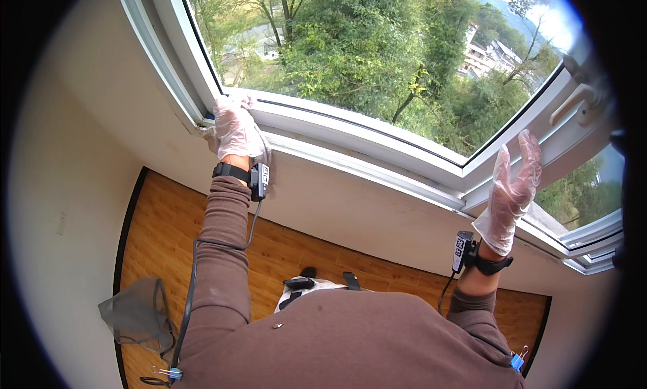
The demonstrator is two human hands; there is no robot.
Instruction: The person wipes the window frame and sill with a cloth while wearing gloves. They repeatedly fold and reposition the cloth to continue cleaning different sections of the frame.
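Note:
My left hand (234,128), in a clear disposable glove, grips a greyish cloth (264,151) at the lower left corner of a white window frame (202,40). Part of the cloth hangs below the wrist, over the edge of the window track (343,164); the rest is hidden under the palm. On the other side, my right hand (513,194), gloved the same way, is raised with its fingers apart and nothing in it. It is beside the upright of the sash, below the white window handle (571,104); whether it touches the frame I cannot tell. Between the hands spans the glass pane (354,60).
A dark mesh bag (141,313) lies on the wood-look floor (172,222) at the lower left, against the wall. Cables (189,288) run from the wrist devices along both arms. At the right, another window section (581,197) shows beyond the sash upright.

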